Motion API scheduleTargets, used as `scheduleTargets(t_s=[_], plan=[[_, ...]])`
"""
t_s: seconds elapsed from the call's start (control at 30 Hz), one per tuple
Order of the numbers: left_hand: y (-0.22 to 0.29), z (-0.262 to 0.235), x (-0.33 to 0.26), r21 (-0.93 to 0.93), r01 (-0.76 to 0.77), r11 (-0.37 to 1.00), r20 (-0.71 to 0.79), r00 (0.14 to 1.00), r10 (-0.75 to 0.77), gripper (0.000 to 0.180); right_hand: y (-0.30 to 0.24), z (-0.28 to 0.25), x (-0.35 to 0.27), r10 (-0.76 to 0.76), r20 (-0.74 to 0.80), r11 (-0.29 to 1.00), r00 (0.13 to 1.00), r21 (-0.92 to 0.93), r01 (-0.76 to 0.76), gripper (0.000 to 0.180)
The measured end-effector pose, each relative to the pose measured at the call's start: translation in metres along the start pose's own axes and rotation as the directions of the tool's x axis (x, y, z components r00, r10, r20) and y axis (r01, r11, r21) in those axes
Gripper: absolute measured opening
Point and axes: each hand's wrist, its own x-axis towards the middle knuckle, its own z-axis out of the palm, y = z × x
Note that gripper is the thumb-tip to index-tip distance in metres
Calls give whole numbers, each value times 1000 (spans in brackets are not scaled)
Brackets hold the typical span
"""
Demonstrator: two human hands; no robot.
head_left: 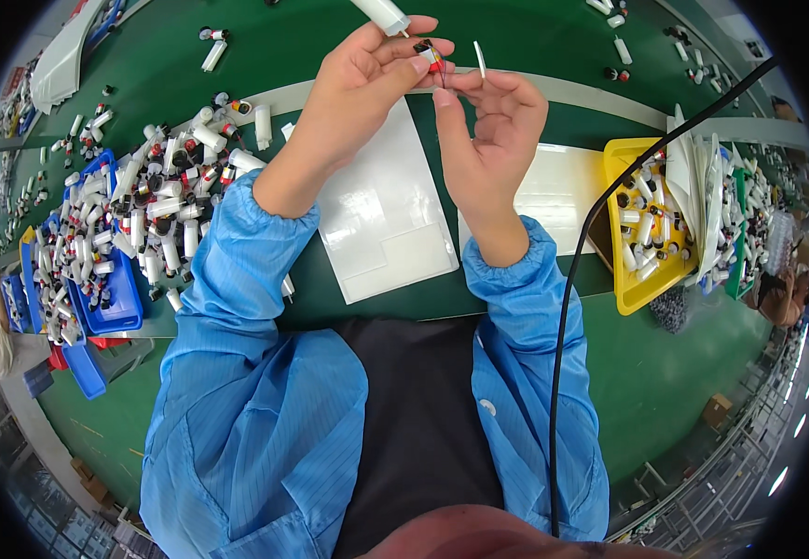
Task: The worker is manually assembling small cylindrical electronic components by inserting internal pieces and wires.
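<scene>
Both my hands are raised close together over the far part of the green bench. My left hand [356,86] is closed, its thumb and fingers pinching a small black-and-red part with thin wires [432,56]. A white plastic cylinder [383,15] rests at the same hand's upper fingers, cut off by the picture's top edge. My right hand [490,126] has its thumb and index finger at the thin wires. A thin white piece [479,59], seen nearly edge-on, sticks up from its fingers; its exact kind is unclear.
White sheets [381,210] lie on the bench below my hands. On the left, a large heap of white cylinders with black and red ends [170,205] spills around blue trays [116,293]. A yellow tray [623,270] of similar pieces stands right. A black cable [568,307] crosses the view.
</scene>
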Motion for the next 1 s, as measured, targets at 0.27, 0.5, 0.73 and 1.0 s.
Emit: scheduleTargets(t_s=[0.27,0.5,0.73,1.0], plan=[[10,-4,1,115,22,993,75,997,-30,41,-23,-30,27,245,64,950,967,184,-253,17],[5,-5,-1,117,-59,991,234,972,30,41,-25,-32,40,461,254,826,850,229,-516,13],[-2,-5,-1,184,-75,980,209,977,35,40,-22,-24,34,498,150,851,854,108,-514,14],[6,-3,-4,412,-64,909,143,990,5,36,-19,-22,28,476,118,867,871,104,-488,15]])
